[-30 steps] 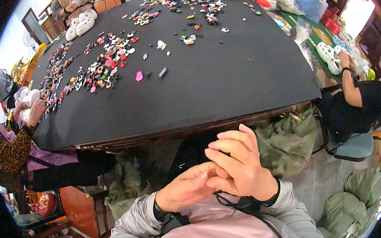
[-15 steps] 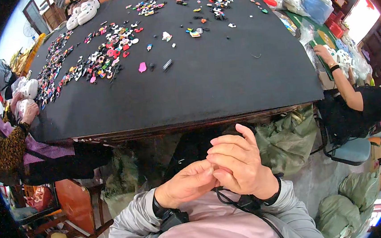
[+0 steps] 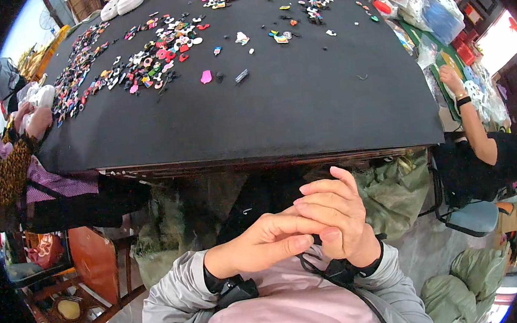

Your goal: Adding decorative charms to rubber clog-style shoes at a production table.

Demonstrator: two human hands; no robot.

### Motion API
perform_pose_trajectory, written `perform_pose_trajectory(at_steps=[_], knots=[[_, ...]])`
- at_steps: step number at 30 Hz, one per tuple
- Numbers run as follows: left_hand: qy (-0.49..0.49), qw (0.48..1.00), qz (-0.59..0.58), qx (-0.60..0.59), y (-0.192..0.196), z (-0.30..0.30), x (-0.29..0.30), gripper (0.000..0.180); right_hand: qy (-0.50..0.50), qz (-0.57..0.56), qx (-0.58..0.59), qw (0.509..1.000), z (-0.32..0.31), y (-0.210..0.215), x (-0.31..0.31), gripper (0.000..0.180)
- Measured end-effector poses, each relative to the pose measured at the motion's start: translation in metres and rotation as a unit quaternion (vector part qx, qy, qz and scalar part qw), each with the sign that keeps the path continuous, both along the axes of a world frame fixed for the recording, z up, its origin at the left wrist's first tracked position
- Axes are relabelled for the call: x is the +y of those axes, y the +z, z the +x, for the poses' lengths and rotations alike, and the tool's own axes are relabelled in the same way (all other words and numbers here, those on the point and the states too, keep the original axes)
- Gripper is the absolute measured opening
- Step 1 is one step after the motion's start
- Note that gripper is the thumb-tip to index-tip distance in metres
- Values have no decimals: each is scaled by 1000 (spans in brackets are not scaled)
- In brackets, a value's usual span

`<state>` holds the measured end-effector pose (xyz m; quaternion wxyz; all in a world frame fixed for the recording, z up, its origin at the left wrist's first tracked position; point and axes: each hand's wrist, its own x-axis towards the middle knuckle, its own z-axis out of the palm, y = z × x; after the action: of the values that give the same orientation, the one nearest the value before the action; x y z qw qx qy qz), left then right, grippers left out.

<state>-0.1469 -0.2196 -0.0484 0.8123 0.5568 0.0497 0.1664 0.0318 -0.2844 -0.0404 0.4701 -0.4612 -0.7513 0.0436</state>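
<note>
Both of my hands meet in front of my chest, below the near edge of the black table (image 3: 303, 115). My left hand (image 3: 265, 240) reaches across with its thumb and forefinger stretched out; its other fingers are largely hidden. The fingers of my right hand (image 3: 343, 218) curve over the tips of the left ones, and its thumb rests against the left forefinger. No object shows between them, though the inside of the grasp is hidden. On the tabletop lie many small colourful shoe charms (image 3: 168, 50), a pink piece (image 3: 205, 76) and a small dark clear-edged piece (image 3: 241, 76).
White clogs (image 3: 127, 2) stand at the far left. A person at left holds a white clog (image 3: 40, 100); another at right reaches toward bagged clogs (image 3: 478, 95). Green sacks (image 3: 394, 193) sit under the table, a wooden chair (image 3: 99, 265) at lower left.
My left hand has slid right, its forefinger now straight beneath the right hand's fingers. Both hands have shifted slightly right. The table sits higher in the view.
</note>
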Motion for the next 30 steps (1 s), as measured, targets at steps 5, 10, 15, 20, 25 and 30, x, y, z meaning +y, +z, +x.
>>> perform_pose_trajectory(at_steps=[5,10,15,20,25,30], knots=[[2,1000,0,-1,-1,2,0,28,3,-8,0,1000,1,1,1,33],[23,998,43,-35,-8,0,1,27,17,-12,-6,1000,0,-1,3,31],[54,999,-5,-2,-12,-2,0,27,-15,-33,-84,996,-1,-2,5,31],[65,995,-71,32,-38,-20,9,12,-12,-30,-144,989,0,-7,10,37],[301,944,0,132,-84,-94,22,30,4,-57,-224,973,-4,-8,32,42],[473,828,-159,256,-173,-181,19,31,60,-84,-251,963,-14,-2,65,39]])
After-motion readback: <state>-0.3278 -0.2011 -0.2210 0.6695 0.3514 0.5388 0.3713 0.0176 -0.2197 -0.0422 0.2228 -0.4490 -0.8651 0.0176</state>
